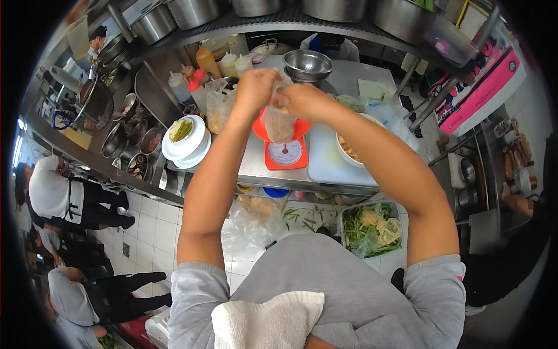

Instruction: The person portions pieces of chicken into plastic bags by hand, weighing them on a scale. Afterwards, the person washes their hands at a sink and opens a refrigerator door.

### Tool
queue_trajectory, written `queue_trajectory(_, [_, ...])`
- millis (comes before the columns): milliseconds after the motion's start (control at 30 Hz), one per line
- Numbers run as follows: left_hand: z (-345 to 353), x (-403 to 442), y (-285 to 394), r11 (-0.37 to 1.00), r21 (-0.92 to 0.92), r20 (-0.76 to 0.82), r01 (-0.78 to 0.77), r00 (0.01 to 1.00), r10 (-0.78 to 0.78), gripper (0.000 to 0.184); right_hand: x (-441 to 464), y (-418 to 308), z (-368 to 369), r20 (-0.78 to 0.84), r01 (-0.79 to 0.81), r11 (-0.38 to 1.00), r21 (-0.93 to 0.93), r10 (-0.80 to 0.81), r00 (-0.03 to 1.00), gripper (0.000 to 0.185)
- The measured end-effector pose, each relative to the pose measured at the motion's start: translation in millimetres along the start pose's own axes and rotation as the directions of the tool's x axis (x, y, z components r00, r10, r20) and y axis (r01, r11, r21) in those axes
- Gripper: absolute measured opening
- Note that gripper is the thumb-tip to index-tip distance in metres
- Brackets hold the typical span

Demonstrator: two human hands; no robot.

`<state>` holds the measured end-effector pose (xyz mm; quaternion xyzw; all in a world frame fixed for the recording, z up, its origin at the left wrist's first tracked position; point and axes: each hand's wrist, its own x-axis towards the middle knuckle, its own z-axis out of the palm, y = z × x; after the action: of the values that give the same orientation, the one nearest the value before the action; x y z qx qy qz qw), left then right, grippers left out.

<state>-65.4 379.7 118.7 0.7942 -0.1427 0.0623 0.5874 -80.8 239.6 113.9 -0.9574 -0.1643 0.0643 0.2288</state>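
Note:
Both my hands grip the top of a clear plastic bag with pale food in its bottom. My left hand is closed on the bag's left side, and my right hand pinches the right side of its neck. Below the bag is a red kitchen scale with a round dial and a red pan; whether the bag rests on the pan I cannot tell. To the right, a white bowl of food is partly hidden behind my right forearm. Another filled plastic bag stands left of my left wrist.
Stacked white plates with vegetables on top are at the left, near squeeze bottles. Metal bowls stand behind my hands. A white cutting board lies right of the scale. Overhead runs a shelf of pots. Several people stand at left; another is at right.

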Motion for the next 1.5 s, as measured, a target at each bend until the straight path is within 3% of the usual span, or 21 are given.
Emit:
queue_trajectory(33, [-3.4, 5.2, -0.6, 0.999, -0.033, -0.016, 0.030, 0.999, -0.031, 0.028, -4.3, -7.1, -7.6, -0.049, 0.033, 0.947, -0.319, -0.052, 0.997, 0.029])
queue_trajectory(167, [-7.4, 6.1, 1.7, 0.990, -0.091, -0.001, 0.108, 0.994, -0.109, 0.025, -1.4, -8.7, -38.5, -0.113, 0.089, 0.950, -0.298, -0.128, 0.985, 0.034])
queue_trajectory(233, [-7.8, 2.9, -3.0, 0.990, -0.108, 0.004, 0.094, 0.996, -0.094, 0.025, -10.6, -16.6, -54.0, 0.074, 0.011, 0.997, -0.077, -0.005, 0.997, 0.034])
queue_trajectory(300, [-7.2, -2.4, -7.6, 0.988, -0.129, 0.011, 0.089, 0.996, -0.088, 0.024, -14.9, -7.6, -55.0, 0.090, 0.049, 0.999, -0.002, -0.049, 0.995, 0.033])
queue_trajectory(367, [-8.9, -6.3, -8.7, 0.980, -0.183, 0.048, 0.082, 0.996, -0.075, 0.023, -24.2, -1.7, -57.3, -0.019, 0.150, 0.957, 0.249, -0.150, 0.988, 0.033])
queue_trajectory(533, [-15.8, -28.8, 0.9, 0.998, 0.008, 0.000, 0.068, 0.998, -0.068, 0.030, -51.3, 22.2, -58.2, -0.056, 0.126, 0.957, 0.262, -0.115, 0.992, 0.031])
queue_trajectory(600, [-23.9, -34.2, -9.2, 0.908, 0.394, -0.106, -0.144, 0.974, 0.200, 0.042, -60.7, 39.7, -56.0, -0.038, 0.107, 0.948, 0.301, -0.101, 0.994, 0.032])
queue_trajectory(633, [-27.3, -38.7, -11.6, 0.909, 0.393, -0.108, -0.139, 0.975, 0.196, 0.042, -64.8, 49.3, -53.7, -0.026, 0.086, 0.937, 0.339, -0.083, 0.996, 0.033])
queue_trajectory(700, [-34.8, -49.6, -13.4, 0.877, 0.453, -0.268, -0.158, 0.915, 0.303, 0.051, -70.7, 69.4, -47.3, 0.006, 0.051, 0.928, 0.369, -0.057, 0.998, 0.033])
queue_trajectory(733, [-40.0, -52.4, -19.6, 0.915, 0.375, -0.279, -0.150, 0.923, 0.265, 0.054, -72.9, 77.5, -44.2, 0.033, 0.017, 0.918, 0.396, -0.033, 0.999, 0.033])
queue_trajectory(967, [-30.4, -72.8, -61.7, 0.954, 0.297, -0.215, -0.034, 0.971, 0.102, 0.060, -79.4, 93.9, -24.4, 0.059, -0.054, 0.884, 0.464, 0.029, 0.998, 0.037])
queue_trajectory(1033, [-20.7, -59.5, -72.5, 0.936, 0.276, -0.098, -0.217, 0.963, 0.252, 0.067, -63.1, 88.3, -15.2, 0.007, -0.006, 0.892, 0.453, 0.003, 1.000, 0.049])
queue_trajectory(1100, [0.5, -43.0, -84.0, 0.955, 0.192, -0.171, -0.225, 0.951, 0.259, 0.066, -40.2, 82.6, 2.9, -0.077, 0.086, 0.918, 0.387, -0.061, 0.995, 0.058])
queue_trajectory(1167, [22.9, -32.2, -77.9, 0.990, 0.082, -0.304, -0.112, 0.943, 0.132, 0.063, -16.3, 69.3, 16.9, -0.161, 0.166, 0.935, 0.314, -0.120, 0.980, 0.068])
queue_trajectory(1233, [34.0, -22.3, -75.3, 0.983, -0.175, -0.212, -0.049, 0.977, 0.011, 0.059, 2.3, 58.8, 30.0, -0.193, 0.167, 0.951, 0.260, -0.119, 0.974, 0.083])
queue_trajectory(1267, [35.5, -21.8, -70.3, 0.984, -0.170, -0.227, -0.058, 0.974, 0.019, 0.059, 23.4, 71.3, 49.9, -0.396, 0.325, 0.942, 0.077, -0.270, 0.878, 0.077])
queue_trajectory(1300, [37.6, -25.7, -64.5, 0.980, -0.189, -0.173, -0.059, 0.985, 0.026, 0.055, 40.3, 76.2, 59.2, -0.397, 0.338, 0.938, 0.071, -0.285, 0.872, 0.077])
queue_trajectory(1367, [33.2, -41.4, -54.7, 0.976, -0.207, -0.119, -0.062, 0.992, 0.038, 0.051, 62.7, 79.0, 67.3, -0.291, 0.245, 0.864, 0.440, -0.121, 0.949, 0.052])
queue_trajectory(1400, [25.7, -51.2, -49.8, 0.977, 0.025, -0.251, -0.211, 0.945, 0.210, 0.046, 61.1, 68.2, 58.1, -0.147, 0.162, 0.846, 0.507, -0.101, 0.984, 0.026])
queue_trajectory(1433, [18.0, -62.7, -47.9, 0.910, 0.267, -0.332, -0.316, 0.856, 0.395, 0.041, 58.0, 59.4, 47.3, -0.154, 0.167, 0.847, 0.504, -0.102, 0.983, 0.026])
queue_trajectory(1500, [-4.5, -94.3, -54.7, 0.901, 0.292, -0.348, -0.320, 0.842, 0.412, 0.034, 45.0, 31.2, 19.3, -0.042, 0.016, 0.805, 0.592, 0.012, 0.999, 0.017])
